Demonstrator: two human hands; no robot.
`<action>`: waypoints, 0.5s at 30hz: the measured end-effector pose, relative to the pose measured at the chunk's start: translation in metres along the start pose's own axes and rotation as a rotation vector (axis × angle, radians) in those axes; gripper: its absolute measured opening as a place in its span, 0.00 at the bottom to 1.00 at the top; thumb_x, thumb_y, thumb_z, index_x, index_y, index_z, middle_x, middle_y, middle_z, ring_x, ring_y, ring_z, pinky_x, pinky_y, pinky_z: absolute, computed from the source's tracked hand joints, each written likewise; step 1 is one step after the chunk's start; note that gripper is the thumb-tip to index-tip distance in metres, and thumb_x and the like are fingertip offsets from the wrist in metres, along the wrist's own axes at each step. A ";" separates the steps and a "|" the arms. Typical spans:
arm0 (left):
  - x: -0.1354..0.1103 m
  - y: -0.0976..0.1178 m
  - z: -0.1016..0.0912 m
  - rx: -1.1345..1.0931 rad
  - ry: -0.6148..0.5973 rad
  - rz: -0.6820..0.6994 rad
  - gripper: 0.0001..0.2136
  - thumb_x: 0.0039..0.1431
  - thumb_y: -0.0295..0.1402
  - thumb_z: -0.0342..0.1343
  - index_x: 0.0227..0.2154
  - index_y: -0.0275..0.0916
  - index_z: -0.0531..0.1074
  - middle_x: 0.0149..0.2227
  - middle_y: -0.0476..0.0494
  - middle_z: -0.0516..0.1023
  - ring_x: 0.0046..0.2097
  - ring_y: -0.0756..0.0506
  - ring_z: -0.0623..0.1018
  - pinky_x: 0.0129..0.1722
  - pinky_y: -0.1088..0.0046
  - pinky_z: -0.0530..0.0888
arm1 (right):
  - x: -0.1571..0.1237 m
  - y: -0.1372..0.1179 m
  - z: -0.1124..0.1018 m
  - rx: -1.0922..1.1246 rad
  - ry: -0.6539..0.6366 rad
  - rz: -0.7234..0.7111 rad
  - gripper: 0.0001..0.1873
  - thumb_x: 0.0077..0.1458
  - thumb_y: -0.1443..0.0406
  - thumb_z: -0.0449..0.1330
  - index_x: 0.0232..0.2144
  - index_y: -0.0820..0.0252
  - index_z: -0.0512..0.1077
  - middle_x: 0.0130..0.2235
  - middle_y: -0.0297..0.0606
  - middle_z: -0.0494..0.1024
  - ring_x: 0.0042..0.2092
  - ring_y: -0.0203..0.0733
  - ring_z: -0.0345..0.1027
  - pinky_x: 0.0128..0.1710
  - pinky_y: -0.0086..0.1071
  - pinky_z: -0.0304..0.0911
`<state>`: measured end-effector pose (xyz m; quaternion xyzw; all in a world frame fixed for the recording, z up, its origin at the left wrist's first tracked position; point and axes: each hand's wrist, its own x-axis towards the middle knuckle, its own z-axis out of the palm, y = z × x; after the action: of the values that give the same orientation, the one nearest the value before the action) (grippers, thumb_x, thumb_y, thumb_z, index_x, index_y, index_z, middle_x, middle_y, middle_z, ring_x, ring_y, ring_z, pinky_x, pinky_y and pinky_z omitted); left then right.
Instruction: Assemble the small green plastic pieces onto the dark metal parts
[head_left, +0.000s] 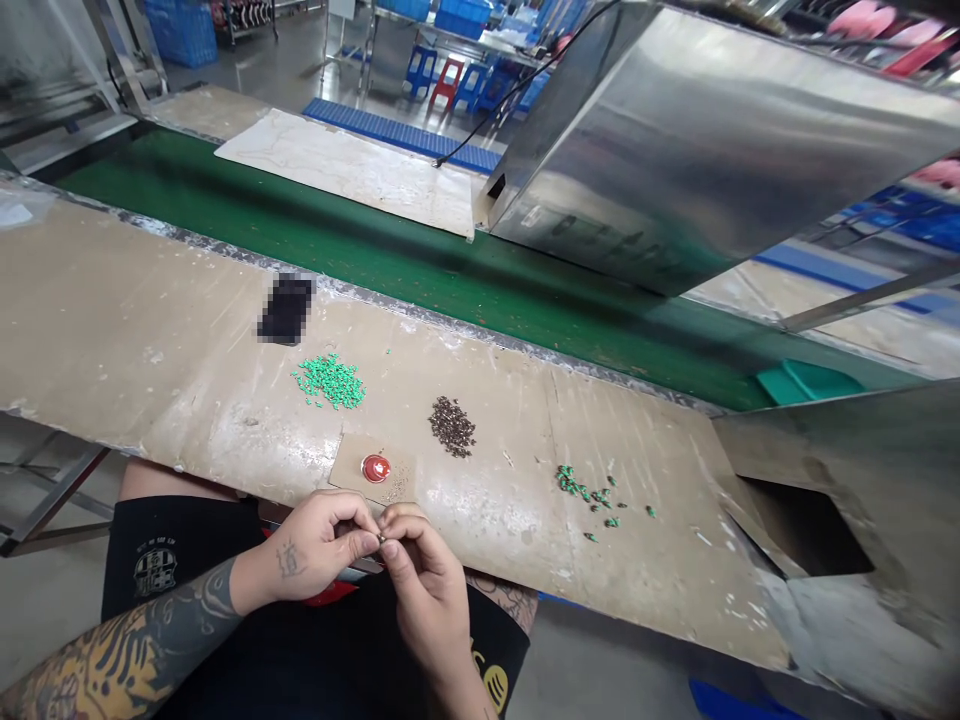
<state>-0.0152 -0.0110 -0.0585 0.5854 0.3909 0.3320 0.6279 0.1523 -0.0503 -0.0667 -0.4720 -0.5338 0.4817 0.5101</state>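
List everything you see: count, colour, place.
Green pieces: many, green, piled on table
Brown pieces: many, dark brown, right of green pieces
Mixed pieces: several, green and brown, farther right
Container: one, red, on cardboard
Cardboard: one, tan, under container
Blurred rectangle: one, black, beyond green pieces
Table: one, tan, foreground
Belt: one, green, beyond table
Board: one, whitish, at belt's far edge
Metal housing: one, silver, upper right
Bin: one, teal, by belt
Stools: several, blue and red, background
Crates: several, blue, background
Small piece: one, dark, near cardboard
Left hand: one, pinching small piece
Right hand: one, pinching small piece
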 end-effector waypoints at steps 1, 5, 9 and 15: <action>0.002 0.002 -0.003 0.032 -0.025 -0.005 0.11 0.63 0.38 0.60 0.28 0.36 0.75 0.31 0.44 0.78 0.35 0.46 0.76 0.38 0.70 0.71 | 0.001 -0.001 -0.001 -0.015 -0.006 0.000 0.05 0.67 0.64 0.58 0.36 0.54 0.72 0.39 0.39 0.72 0.44 0.43 0.70 0.43 0.36 0.70; 0.025 0.004 -0.039 0.422 0.102 0.094 0.08 0.67 0.33 0.56 0.35 0.38 0.79 0.36 0.43 0.81 0.39 0.43 0.78 0.42 0.67 0.73 | 0.007 -0.003 -0.009 -0.096 0.029 -0.046 0.06 0.69 0.64 0.54 0.38 0.54 0.71 0.42 0.39 0.71 0.46 0.44 0.68 0.46 0.38 0.67; 0.055 -0.010 -0.093 1.053 0.410 0.186 0.10 0.67 0.28 0.53 0.43 0.39 0.79 0.43 0.37 0.80 0.47 0.36 0.75 0.50 0.57 0.72 | 0.022 0.004 -0.024 -0.148 0.078 -0.074 0.07 0.69 0.63 0.53 0.38 0.54 0.70 0.43 0.40 0.70 0.47 0.45 0.67 0.48 0.40 0.65; 0.069 -0.033 -0.122 1.229 0.360 0.179 0.09 0.68 0.29 0.53 0.39 0.39 0.80 0.40 0.38 0.78 0.44 0.37 0.75 0.46 0.59 0.72 | 0.044 0.019 -0.037 -0.269 0.037 -0.045 0.07 0.69 0.63 0.53 0.37 0.55 0.69 0.45 0.40 0.70 0.50 0.46 0.65 0.51 0.41 0.62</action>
<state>-0.0909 0.1043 -0.0994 0.8037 0.5585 0.1919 0.0727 0.1883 -0.0041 -0.0808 -0.5327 -0.5947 0.3855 0.4625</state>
